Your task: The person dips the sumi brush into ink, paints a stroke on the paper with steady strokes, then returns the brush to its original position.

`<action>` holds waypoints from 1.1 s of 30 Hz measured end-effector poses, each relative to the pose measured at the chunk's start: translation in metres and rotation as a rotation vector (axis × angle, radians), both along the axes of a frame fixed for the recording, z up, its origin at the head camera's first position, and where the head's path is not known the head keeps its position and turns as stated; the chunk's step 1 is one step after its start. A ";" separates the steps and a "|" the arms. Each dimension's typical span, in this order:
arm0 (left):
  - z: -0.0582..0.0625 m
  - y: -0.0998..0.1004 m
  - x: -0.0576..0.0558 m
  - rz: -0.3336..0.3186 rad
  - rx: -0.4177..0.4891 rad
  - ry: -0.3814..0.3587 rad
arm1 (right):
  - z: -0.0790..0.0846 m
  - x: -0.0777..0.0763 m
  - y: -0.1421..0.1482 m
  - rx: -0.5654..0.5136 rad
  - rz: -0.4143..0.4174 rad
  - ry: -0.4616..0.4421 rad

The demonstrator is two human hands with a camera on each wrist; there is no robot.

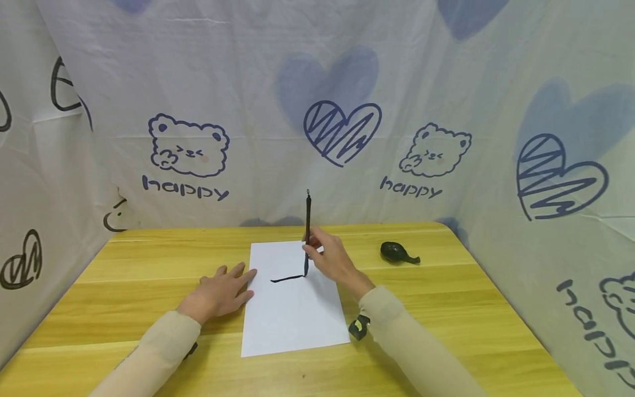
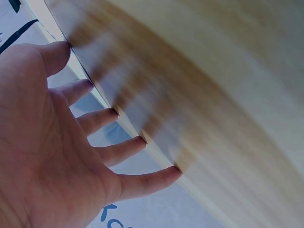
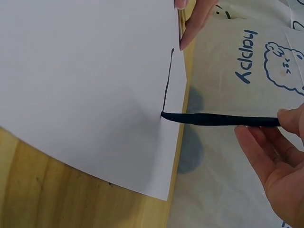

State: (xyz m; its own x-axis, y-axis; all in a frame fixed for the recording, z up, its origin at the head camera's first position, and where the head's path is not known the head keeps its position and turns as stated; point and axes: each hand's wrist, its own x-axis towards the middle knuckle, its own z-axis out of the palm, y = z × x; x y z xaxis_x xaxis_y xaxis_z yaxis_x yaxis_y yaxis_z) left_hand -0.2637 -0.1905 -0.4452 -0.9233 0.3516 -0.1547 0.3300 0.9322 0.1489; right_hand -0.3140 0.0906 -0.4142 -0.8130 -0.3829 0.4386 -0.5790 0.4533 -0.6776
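My right hand (image 1: 329,256) pinches a slim black calligraphy brush (image 1: 308,220) and holds it upright, a small loop at its top end. In the right wrist view the tip of the brush (image 3: 213,119) meets the end of a thin black line (image 3: 168,78). That stroke runs across the upper part of a white sheet of paper (image 1: 292,325). With fingers spread, my left hand (image 1: 220,292) rests at the sheet's left edge, fingertips on the paper's border. The left wrist view shows this hand (image 2: 57,142) from its palm side, fingertips pressed down on the surface.
On the table (image 1: 446,320), right of the paper, lies a black teardrop-shaped object (image 1: 395,252) with a narrow tail. A white cloth (image 1: 258,82) printed with hearts, bears and "happy" hangs behind the table and along both sides.
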 end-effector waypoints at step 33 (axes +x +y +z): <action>0.001 0.001 0.002 -0.002 0.003 0.005 | -0.003 -0.002 -0.008 -0.032 0.013 0.030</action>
State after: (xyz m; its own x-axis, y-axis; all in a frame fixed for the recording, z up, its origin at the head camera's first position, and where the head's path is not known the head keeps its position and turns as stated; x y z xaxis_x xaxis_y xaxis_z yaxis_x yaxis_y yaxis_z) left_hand -0.2619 -0.1895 -0.4444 -0.9231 0.3543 -0.1492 0.3330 0.9308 0.1505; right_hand -0.3162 0.0824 -0.4169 -0.7945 -0.3783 0.4751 -0.6049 0.4241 -0.6739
